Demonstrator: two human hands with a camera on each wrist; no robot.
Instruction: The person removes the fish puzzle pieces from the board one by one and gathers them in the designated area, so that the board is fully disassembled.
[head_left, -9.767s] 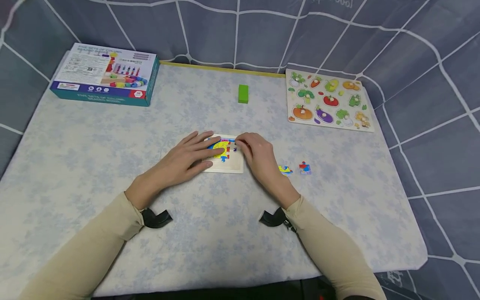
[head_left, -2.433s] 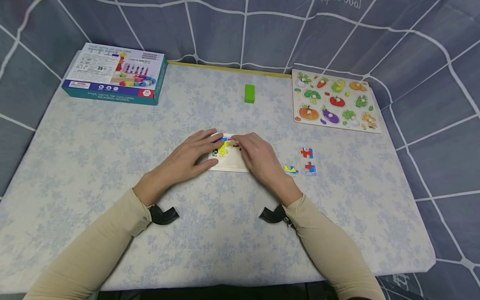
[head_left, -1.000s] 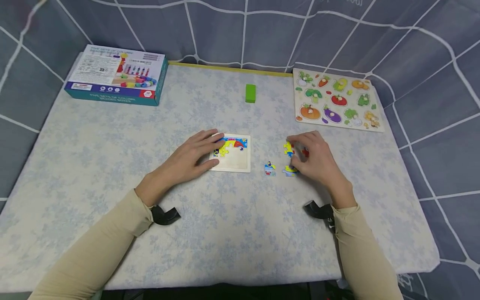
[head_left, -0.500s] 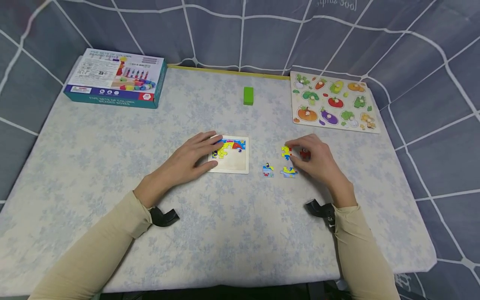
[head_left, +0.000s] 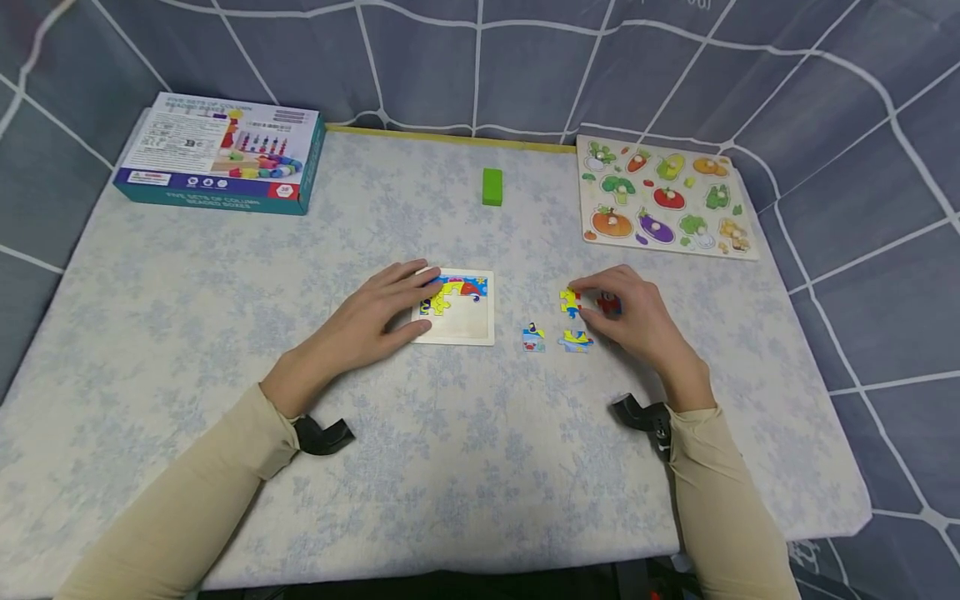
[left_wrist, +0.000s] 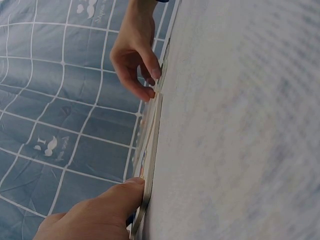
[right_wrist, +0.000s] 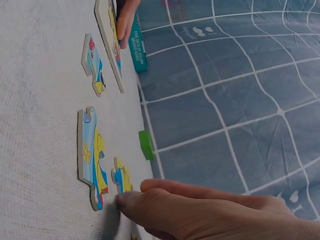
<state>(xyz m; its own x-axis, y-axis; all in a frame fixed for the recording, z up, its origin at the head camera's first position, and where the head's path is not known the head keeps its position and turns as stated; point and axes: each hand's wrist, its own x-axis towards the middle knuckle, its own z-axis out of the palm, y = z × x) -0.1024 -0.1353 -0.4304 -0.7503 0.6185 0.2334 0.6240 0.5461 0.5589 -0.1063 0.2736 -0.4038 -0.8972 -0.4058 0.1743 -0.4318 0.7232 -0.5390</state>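
Observation:
My left hand [head_left: 363,315] rests over the left side of a small wooden puzzle tray [head_left: 467,327], fingers straight and spread, thumb at its near edge. Yellow, blue and red pieces fill the tray's top and left; bare wood shows at lower right. To the right, my right hand [head_left: 637,315] pinches a yellow-and-blue puzzle piece [head_left: 568,302] at its right edge with thumb and index finger. Partly behind that hand lies a red puzzle piece [head_left: 609,303]. Nearer me are a light blue piece with a red crab [head_left: 534,340] and a yellow-and-blue piece [right_wrist: 90,155].
A green block [head_left: 492,187] stands beyond the tray. At the back right lies a vegetable peg puzzle board [head_left: 630,237], and a bead toy box [head_left: 217,154] sits at the back left. A grey checked curtain [head_left: 420,67] borders the table.
My right hand has left the tray and gone right to the loose pieces, staying there over the last second. The yellow-and-blue piece, in the tray earlier, now lies outside. My left hand stays put.

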